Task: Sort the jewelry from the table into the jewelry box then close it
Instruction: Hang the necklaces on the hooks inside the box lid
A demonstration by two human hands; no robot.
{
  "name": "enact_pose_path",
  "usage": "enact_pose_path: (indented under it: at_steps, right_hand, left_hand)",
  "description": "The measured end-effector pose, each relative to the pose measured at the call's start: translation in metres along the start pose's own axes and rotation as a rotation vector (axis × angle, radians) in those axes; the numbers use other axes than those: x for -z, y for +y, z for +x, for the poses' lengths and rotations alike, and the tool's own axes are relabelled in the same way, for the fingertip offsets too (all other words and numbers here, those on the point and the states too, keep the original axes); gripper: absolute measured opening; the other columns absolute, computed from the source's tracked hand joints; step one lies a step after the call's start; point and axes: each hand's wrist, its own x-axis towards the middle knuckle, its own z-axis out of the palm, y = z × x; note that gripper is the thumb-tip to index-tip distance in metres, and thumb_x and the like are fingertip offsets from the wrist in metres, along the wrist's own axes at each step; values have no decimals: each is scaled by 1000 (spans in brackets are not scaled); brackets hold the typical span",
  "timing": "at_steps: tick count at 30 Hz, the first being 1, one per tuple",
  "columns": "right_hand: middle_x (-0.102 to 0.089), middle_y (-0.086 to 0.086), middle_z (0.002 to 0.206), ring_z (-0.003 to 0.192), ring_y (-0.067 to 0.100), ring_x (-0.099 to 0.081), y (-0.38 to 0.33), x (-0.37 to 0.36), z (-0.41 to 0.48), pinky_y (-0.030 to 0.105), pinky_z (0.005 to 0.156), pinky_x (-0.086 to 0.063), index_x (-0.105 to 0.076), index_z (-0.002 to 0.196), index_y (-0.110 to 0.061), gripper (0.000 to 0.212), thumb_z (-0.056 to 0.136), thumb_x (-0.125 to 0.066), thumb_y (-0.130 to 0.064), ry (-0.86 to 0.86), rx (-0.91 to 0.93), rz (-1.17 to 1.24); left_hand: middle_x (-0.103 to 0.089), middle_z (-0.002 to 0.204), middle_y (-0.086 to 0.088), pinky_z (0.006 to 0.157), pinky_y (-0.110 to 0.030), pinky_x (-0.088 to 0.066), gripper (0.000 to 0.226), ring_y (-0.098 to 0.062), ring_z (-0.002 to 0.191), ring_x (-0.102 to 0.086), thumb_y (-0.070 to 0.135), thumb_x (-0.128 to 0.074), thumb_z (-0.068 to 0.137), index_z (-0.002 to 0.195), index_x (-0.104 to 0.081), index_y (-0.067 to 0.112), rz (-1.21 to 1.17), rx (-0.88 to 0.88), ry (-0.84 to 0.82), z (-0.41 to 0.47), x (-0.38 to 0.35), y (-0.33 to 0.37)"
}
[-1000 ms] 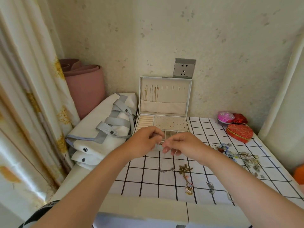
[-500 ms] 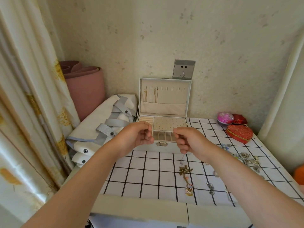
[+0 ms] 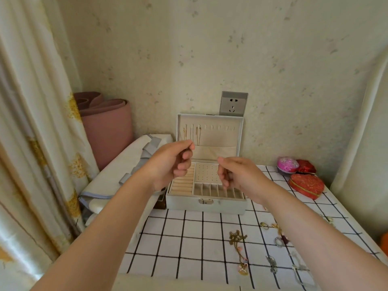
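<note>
Left hand (image 3: 172,162), right hand (image 3: 239,175) raised apart before open jewelry box (image 3: 184,203) lid hooks, each thumb-forefinger pinching, likely fine chain stretched for hanging (too thin to see). Remaining jewelry (image 3: 238,238) on table (image 3: 168,248).

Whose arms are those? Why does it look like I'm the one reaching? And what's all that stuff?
There is no machine here. A person wears a camera on their head, so the one picture shows what they see: their own two arms. The left hand and right hand are lifted in front of an open jewelry box, which stands on a checked table. Thin chains hang inside its lid. On the table lie a necklace, some rings and a red heart box. Both hands pinch as if holding something very thin between them, but it is too fine to see.
</note>
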Motion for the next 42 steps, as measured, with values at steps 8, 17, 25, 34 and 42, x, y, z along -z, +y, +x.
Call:
enact_pose_path:
  at_steps: [8, 17, 25, 34, 42]
  right_hand:
    - [-66, 10, 78, 65, 24, -59, -29, 9, 52, 42, 73, -57, -71, 105, -2, 24, 103, -50, -14, 16, 36, 21]
    - [-43, 2, 61, 48, 15, -30, -47, 14, 101, 28, 50, -21, -69, 97, -9, 21, 98, -51, -20, -17, 32, 3]
    - [-36, -12, 47, 43, 8, -29, -30, 20, 139, 21, 42, -25, -76, 93, -13, 20, 95, -66, -30, 214, 52, -279]
    - [-70, -15, 79, 78, 4, -64, 3, 14, 190, 25, 76, -49, -72, 76, -30, 16, 91, -70, -26, 617, 219, -410]
    - [-68, -14, 68, 67, 4, -64, 4, 6, 206, 25, 66, -51, -71, 69, -25, 15, 81, -79, -28, 828, 195, -346]
  left_hand:
    - [-53, 69, 6, 41, -20, -26, 21, -11, 46, -35, 30, -53, 99, 92, -67, 16, 380, -180, 77, 57, -9, 43]
    - [-53, 62, 1, 41, -19, -31, 22, -10, 44, -38, 21, -58, 97, 91, -71, 4, 598, -249, 152, 108, 7, 42]
    - [-54, 53, 15, 57, -22, -45, 15, -2, 50, -49, 33, -75, 84, 81, -74, 18, 724, -227, 215, 146, 42, 10]
    - [-66, 70, 8, 60, -24, -46, 24, -10, 70, -62, 38, -66, 87, 71, -68, 20, 876, -354, 569, 184, 42, -22]
    - [-52, 57, 5, 46, -25, -28, 42, -17, 57, -52, 37, -63, 89, 54, -47, 20, 885, -268, 723, 193, 36, -29]
